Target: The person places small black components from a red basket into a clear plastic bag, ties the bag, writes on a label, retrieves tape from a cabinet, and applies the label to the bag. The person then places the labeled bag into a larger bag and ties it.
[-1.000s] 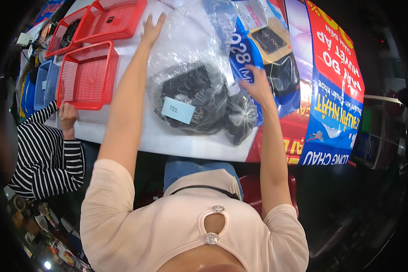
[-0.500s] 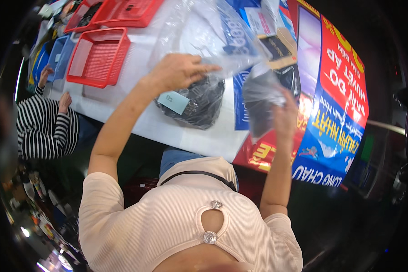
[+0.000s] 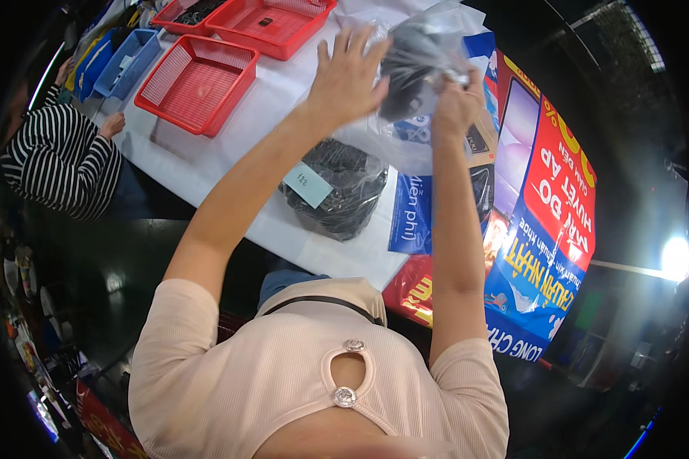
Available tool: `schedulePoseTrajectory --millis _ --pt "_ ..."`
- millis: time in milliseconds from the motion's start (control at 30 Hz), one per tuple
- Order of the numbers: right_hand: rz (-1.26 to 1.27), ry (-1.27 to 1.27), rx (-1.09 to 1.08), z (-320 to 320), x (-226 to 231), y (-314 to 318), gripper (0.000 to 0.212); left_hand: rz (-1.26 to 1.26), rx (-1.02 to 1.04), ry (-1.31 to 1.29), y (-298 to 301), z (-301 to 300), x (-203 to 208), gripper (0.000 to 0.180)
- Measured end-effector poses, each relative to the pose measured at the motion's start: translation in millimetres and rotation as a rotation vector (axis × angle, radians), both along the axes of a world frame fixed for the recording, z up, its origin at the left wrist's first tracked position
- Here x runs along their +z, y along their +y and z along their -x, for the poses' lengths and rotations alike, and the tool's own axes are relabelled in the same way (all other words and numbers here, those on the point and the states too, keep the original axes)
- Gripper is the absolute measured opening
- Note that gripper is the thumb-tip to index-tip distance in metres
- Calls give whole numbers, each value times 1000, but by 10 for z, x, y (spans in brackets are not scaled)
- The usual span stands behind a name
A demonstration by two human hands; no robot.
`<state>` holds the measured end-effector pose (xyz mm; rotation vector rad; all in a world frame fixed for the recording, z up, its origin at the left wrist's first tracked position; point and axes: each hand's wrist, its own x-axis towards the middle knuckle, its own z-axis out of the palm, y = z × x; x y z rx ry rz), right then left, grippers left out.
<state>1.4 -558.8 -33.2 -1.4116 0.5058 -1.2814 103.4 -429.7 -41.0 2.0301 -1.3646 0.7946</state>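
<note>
My right hand [image 3: 457, 109] is closed on the gathered top of a clear plastic bag [image 3: 412, 73] with something dark inside. The bag is raised above the far part of the table. My left hand [image 3: 347, 80] is beside it, fingers spread, with nothing visible in its grasp. Below my left wrist, a larger clear bag [image 3: 347, 193] full of black things sits on the white table, a pale green label [image 3: 308, 183] on its near left side. Another loose clear plastic sheet or bag [image 3: 406, 153] spreads under my hands.
Red plastic baskets [image 3: 197, 86] and a blue basket [image 3: 128, 64] stand at the far left. A person in a striped top [image 3: 65, 157] is beside them. Cardboard packaging [image 3: 480, 138] lies right of my hands. Bright printed sheets [image 3: 547, 222] cover the table's right end.
My right hand has carried the dark-filled bag from the right side up and left. My left hand has moved farther out and spread its fingers. The view has shifted somewhat.
</note>
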Motion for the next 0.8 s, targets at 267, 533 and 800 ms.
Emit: schedulePoseTrajectory --millis 267,533,800 --pt "22 661 221 380 -590 188 18 -571 19 857 -922 -834 -263 56" --pt "456 1110 925 -56 -252 213 40 232 -651 691 238 -149 584 26" --pt "306 1170 1053 -257 -822 654 54 289 -545 734 708 -280 583 25"
